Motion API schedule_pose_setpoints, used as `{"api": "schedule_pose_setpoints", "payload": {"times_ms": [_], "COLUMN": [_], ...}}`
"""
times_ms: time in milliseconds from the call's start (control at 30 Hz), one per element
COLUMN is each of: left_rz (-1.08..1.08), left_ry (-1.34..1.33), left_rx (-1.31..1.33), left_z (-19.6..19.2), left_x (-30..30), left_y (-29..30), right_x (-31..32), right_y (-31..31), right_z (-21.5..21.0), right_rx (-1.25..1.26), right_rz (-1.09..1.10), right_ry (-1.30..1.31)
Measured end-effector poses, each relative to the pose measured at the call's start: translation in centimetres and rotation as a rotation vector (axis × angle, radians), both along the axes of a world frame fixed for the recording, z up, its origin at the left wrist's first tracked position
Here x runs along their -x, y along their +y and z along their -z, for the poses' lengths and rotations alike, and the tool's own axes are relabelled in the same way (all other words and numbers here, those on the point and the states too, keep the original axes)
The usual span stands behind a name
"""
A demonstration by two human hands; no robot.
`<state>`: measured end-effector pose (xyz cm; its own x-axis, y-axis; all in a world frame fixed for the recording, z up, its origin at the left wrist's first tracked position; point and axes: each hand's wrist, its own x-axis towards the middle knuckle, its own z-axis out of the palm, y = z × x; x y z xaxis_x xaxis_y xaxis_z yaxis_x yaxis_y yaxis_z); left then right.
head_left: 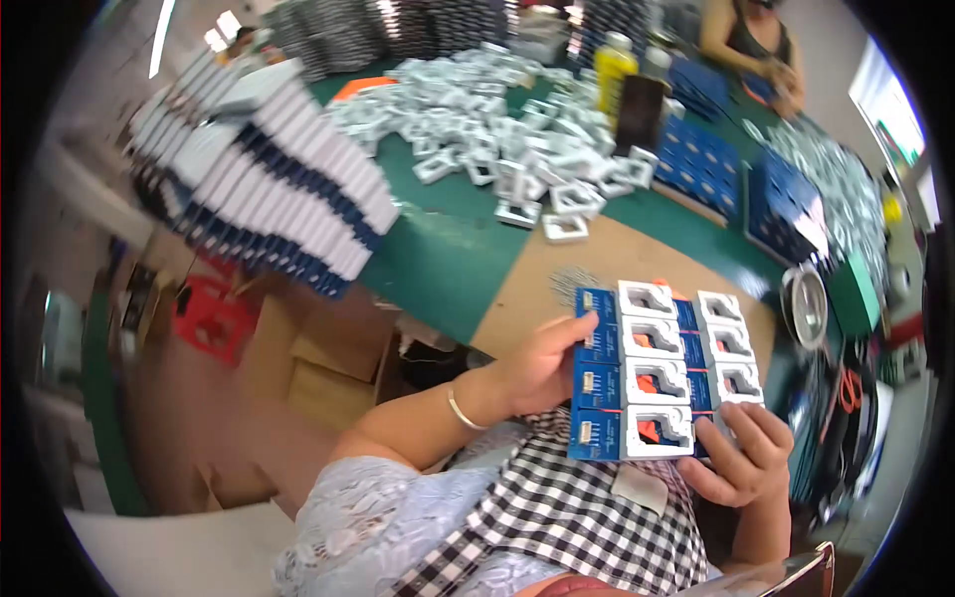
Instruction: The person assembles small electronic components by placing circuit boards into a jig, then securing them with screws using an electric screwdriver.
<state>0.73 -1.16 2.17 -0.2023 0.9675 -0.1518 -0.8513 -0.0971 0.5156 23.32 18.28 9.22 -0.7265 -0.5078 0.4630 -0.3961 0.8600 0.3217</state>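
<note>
Your left hand (537, 370) has the blue board (599, 386) by its left edge: thumb on the face near the upper left, other fingers mostly out of sight behind. That's a pinch on the edge. Your right hand (741, 458) is at the lower right corner, fingers bent over the face and up against the lowest white frames (658, 382). Can't tell if it's gripping the board or just pressing on it.

Board sits between your hands, tilted up in front of your checked apron (557, 497). Frames stand on it in two columns; left column shows four, right column is partly covered by your right fingers. Orange bits show through some openings.

Past the board's top edge: brown sheet (637, 249) on the green table (428, 269), small metal pieces (574, 282) just beyond the upper left corner. Big pile of loose frames (497, 124) further out. Stacked boards (288, 179) left of that, well apart from your left hand. Yellow bottle (613, 75) and dark phone (640, 112) at the pile's right side, more blue boards (696, 167) next to those. Metal bowl (804, 306) right of your board. Another person (764, 50) at the far right.
</note>
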Motion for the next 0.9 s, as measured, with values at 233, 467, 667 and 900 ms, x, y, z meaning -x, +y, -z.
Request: {"api": "schedule_pose_setpoints", "payload": {"times_ms": [233, 467, 667, 900], "left_rz": [-0.756, -1.591, -1.685, -1.617], "left_ry": [0.271, 0.837, 0.789, 0.747], "left_rx": [-0.349, -0.06, 0.14, 0.229], "left_z": [-6.8, -22.1, -25.8, -23.6], "left_x": [2.8, 8.5, 19.1, 23.8], "left_y": [-8.6, -22.2, -29.7, -29.8], "right_x": [1.8, 1.9, 0.7, -1.4], "right_y": [0.6, 1.0, 0.3, -1.0], "right_z": [2.7, 7.1, 8.5, 9.7], "right_rx": [0.352, 0.468, 0.624, 0.658], "right_rz": [0.005, 0.346, 0.367, 0.438], "right_ry": [0.272, 0.064, -0.069, -0.128]}}
